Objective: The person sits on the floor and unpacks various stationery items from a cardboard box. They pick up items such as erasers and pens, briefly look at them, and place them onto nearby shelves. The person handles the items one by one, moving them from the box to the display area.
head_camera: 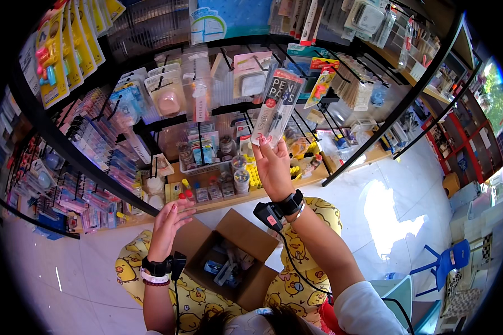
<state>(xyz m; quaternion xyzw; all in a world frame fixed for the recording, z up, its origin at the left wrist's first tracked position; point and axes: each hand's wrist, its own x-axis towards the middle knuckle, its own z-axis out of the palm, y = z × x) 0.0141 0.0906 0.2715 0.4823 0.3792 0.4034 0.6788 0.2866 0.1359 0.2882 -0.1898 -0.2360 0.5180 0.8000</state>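
Observation:
In my right hand (273, 169) is a clear plastic package (276, 108) with a dark and red printed header, gripped at its lower end between thumb and fingers. It is raised before the shop rack, near its metal hooks. My left hand (170, 226) is empty, fingers apart, just in front of the low wooden shelf (180, 208). Between my knees stands an open cardboard box (246, 229) with several packaged items (224, 268) inside, partly in shadow.
Blister packs (165, 90) hang on hooks ahead, and yellow-backed cards (67, 54) at upper left. A white basket (205, 167) and round tubs stand on the low shelf. Black metal posts (398, 113) slant at both sides. A blue chair (459, 254) stands on the right.

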